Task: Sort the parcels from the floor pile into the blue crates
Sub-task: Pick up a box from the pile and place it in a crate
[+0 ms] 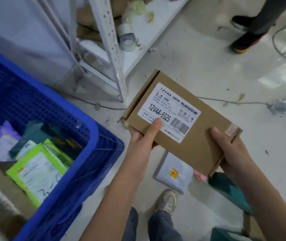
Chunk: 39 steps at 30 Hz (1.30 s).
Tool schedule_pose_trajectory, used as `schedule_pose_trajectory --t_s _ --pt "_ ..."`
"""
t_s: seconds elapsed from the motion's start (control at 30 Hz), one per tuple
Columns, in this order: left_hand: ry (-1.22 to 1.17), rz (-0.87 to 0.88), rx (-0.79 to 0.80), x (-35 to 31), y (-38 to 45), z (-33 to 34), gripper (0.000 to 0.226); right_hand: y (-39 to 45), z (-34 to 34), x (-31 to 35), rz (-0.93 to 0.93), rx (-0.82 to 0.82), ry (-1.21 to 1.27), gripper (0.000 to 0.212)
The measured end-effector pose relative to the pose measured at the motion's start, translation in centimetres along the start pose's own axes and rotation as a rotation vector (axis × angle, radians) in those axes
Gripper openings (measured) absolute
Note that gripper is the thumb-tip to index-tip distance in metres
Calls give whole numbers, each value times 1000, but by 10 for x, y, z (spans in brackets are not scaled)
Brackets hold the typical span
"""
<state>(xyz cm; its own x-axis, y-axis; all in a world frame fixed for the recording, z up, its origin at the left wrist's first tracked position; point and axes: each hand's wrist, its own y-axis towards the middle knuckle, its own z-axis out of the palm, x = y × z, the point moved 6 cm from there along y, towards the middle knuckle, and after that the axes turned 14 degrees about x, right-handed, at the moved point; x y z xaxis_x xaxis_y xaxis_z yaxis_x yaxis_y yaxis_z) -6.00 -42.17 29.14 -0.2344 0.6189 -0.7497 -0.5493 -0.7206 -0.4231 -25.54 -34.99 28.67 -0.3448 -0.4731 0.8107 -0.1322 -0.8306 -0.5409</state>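
1. I have a flat cardboard box (pixel 182 122) up in both hands, held level above the floor (pixel 208 58), its white label (pixel 169 112) facing me.
2. My left hand (pixel 143 136) grips the near left corner, thumb lying on top across the label's lower edge and the fingers underneath, out of sight.
3. My right hand (pixel 232 153) grips the near right end, thumb pressed on the top face close to a small pink sticker (pixel 231 130), the rest of the fingers wrapped under the edge.
4. The blue crate (pixel 93 136) stands to my left, just beside the box but not under it. I judge this parcel is picked up and read, but not yet dropped in.
5. Done so far, as far as I can see: the crate already holds several parcels, among them a green mailer (pixel 39 169), a teal bag (pixel 32 134), something purple against the far wall, and a brown carton (pixel 1 186) at the near edge.
6. Left to do: a grey plastic mailer (pixel 175 173) lies on the floor right below the box, with a scrap of pink beside it, and teal bags (pixel 229 188) lie to my right. How far the pile runs beyond the frame I cannot tell.
7. Only one crate is in view, so I cannot say which crate this box belongs in.
8. Another person's feet (pixel 245 42) stand well apart at the top right, beside a white metal shelf (pixel 111 49).
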Motion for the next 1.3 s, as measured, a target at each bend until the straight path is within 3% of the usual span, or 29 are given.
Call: schedule_pose_trajectory --t_s 0.17,0.3,0.37,0.47,0.57,0.63,0.7,0.8,1.03,1.17,1.3 --pt "83 105 -206 -81 -59 -65 52 19 98 58 -55 92 -87 22" --pt "167 249 -506 -148 -124 -150 63 54 210 95 -45 319 -297 40" --pt "228 256 -537 -172 -158 -188 69 71 272 102 -63 427 -398 37" --pt "276 241 -541 -194 -194 -238 54 90 352 97 -115 531 -422 50" --pt "168 282 -677 -196 -215 -299 36 113 411 74 -119 583 -330 42" --pt "69 314 -781 -190 -224 -337 28 127 449 51 -140 637 -465 29" --pt "23 303 -855 -179 -225 -367 27 136 481 25 -163 741 -660 36" --pt "39 221 -890 -165 -214 -402 28 157 513 -3 -199 767 -835 55" --pt "40 -59 -931 -140 -181 -469 37 214 549 -49 -127 779 -1146 57" --pt "-32 -137 -914 -128 -152 -494 20 246 558 -72 -73 726 -1263 48" --pt "-48 -195 -909 -113 -117 -520 15 277 559 -94 -32 627 -1352 63"
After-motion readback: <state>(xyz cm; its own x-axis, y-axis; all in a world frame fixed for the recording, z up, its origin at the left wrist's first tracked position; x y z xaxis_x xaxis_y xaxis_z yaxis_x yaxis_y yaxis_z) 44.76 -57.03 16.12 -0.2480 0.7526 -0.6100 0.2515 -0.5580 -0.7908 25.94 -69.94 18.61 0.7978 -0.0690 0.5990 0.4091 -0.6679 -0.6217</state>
